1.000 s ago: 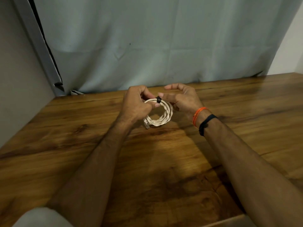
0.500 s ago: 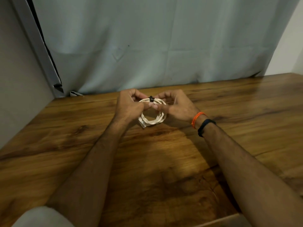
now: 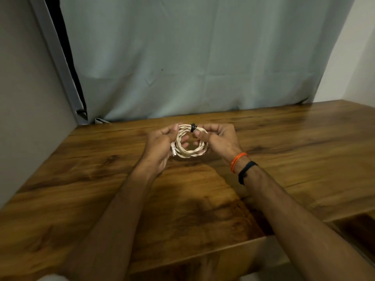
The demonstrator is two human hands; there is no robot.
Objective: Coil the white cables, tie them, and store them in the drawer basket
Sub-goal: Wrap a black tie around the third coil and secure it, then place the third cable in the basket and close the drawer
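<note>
A white braided cable [image 3: 190,153] is wound into a small round coil, held just above the wooden table [image 3: 101,179] at its middle. A black tie [image 3: 193,127] wraps the coil's top. My left hand [image 3: 160,147] grips the coil's left side, where a plug end [image 3: 174,151] sticks out. My right hand [image 3: 217,138] holds the right side, thumb and fingers pinching the strands beside the tie. The drawer basket is not in view.
A pale grey curtain [image 3: 192,57] hangs behind the table's far edge. A wall [image 3: 24,98] closes off the left side. An orange thread and a black band [image 3: 246,169] circle my right wrist. The table's near edge [image 3: 203,254] runs below my forearms.
The coil has turned to face the camera more squarely and my hands have spread slightly apart on its two sides. The view has tilted down a little.
</note>
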